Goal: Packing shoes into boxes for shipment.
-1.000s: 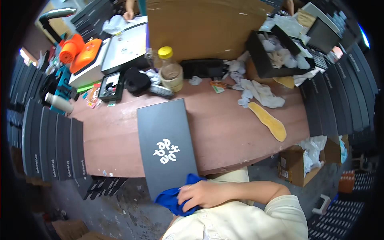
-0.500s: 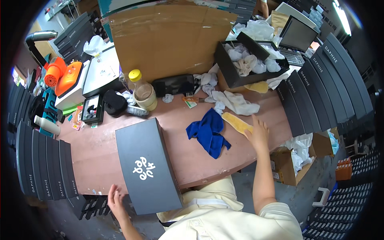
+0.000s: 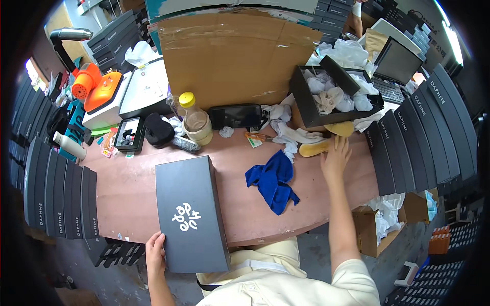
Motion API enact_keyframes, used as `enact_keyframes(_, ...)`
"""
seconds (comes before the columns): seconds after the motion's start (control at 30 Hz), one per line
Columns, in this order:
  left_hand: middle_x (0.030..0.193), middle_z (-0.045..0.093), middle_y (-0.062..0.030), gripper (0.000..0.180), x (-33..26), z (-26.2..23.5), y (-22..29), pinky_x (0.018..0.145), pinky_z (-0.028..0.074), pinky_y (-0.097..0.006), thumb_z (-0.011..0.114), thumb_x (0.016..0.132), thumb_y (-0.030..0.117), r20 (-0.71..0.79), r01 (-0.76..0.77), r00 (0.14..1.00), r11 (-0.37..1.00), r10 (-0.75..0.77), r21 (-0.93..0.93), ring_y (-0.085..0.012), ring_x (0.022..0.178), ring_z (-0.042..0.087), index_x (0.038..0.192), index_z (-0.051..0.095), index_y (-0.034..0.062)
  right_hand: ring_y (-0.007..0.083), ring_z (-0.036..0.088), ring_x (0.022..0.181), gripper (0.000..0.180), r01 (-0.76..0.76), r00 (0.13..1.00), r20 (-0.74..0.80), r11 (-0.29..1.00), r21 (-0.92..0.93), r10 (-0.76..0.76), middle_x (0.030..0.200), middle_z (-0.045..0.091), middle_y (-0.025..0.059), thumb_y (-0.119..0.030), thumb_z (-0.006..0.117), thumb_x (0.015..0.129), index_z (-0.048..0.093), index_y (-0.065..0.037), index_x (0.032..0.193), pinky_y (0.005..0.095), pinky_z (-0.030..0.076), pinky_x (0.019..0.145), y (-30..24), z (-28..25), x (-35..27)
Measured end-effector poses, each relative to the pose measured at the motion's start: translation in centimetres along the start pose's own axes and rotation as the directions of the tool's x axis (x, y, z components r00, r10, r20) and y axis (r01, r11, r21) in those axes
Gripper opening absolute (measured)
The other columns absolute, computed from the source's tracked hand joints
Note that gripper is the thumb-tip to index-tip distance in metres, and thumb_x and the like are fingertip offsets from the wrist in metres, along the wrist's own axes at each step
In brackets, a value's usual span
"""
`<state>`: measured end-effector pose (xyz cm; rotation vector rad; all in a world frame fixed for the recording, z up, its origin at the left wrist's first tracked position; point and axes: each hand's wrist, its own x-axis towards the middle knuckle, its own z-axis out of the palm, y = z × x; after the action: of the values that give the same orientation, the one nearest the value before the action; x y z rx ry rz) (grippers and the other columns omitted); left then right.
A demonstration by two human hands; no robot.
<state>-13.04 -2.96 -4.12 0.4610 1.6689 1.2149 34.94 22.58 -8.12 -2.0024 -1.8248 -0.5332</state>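
Observation:
A dark grey shoebox [image 3: 189, 194] with white lettering on its lid lies closed at the table's near edge, its near end jutting past it. My left hand [image 3: 155, 253] grips the box's left side near that end; some of its fingers are hidden. Far to the right, my right hand [image 3: 335, 157] has its fingers stretched out and apart. They lie against the end of a long yellow pad [image 3: 313, 149], shaped like an insole. Another yellow pad [image 3: 341, 128] is just beyond the fingertips. A crumpled blue cloth [image 3: 274, 181] rests between the box and my right arm.
Stacks of grey shoeboxes flank the table at left [image 3: 61, 191] and right [image 3: 416, 132]. Along the back are a black open box [image 3: 306, 112] of crumpled paper, a yellow-capped bottle [image 3: 188, 104], a brush [image 3: 185, 144] and a cardboard panel [image 3: 229, 61].
My left hand has come up to the shoebox and taken hold of its side. My right hand has moved away from me, and the long yellow pad has shifted back and turned.

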Motion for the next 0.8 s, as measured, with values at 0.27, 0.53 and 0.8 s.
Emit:
enact_keyframes(0.27, 0.082, 0.06, 0.0024, 0.041, 1.8, 0.9, 1.1, 0.064, 0.039, -0.025, 0.057, 0.085, 0.039, 0.17, 0.302, 0.946, 0.942, -0.277, -0.147, -0.0082, 0.068, 0.048, 0.111, 0.059, 0.0085, 0.0288, 0.048, 0.109, 0.048, -0.278, 0.814, 0.39, 0.301, 0.912, -0.431, 0.114, 0.049, 0.0198, -0.034, 0.06, 0.087, 0.047, 0.002, 0.116, 0.0353, 0.039, 0.094, -18.3, -9.7, -15.9)
enact_keyframes(0.53, 0.101, 0.06, -0.0108, 0.057, -1.1, 2.9, 1.6, 0.084, 0.044, -0.031, 0.056, 0.081, 0.049, 0.212, 0.271, 0.956, 0.892, -0.205, -0.362, -0.019, 0.097, 0.055, 0.11, 0.057, -0.0004, 0.016, 0.051, 0.094, 0.041, -0.945, 0.326, 0.817, -0.198, 0.262, -0.476, 0.102, 0.052, 0.0091, -0.036, 0.048, 0.092, 0.058, 0.002, 0.102, 0.0289, 0.042, 0.079, -19.5, -11.6, -13.9)
enact_keyframes(0.8, 0.103, 0.055, -0.0172, 0.065, -3.3, 3.7, 4.0, 0.084, 0.044, -0.028, 0.062, 0.066, 0.022, 0.194, -0.042, 0.972, 0.908, 0.134, -0.418, -0.0216, 0.094, 0.056, 0.118, 0.043, -0.0113, 0.0406, 0.025, 0.132, 0.053, -0.252, 0.806, 0.255, 0.081, 0.964, -0.534, 0.143, 0.021, 0.0265, -0.035, 0.029, 0.097, 0.049, 0.007, 0.122, 0.0435, 0.024, 0.106, -20.2, -12.0, -14.9)
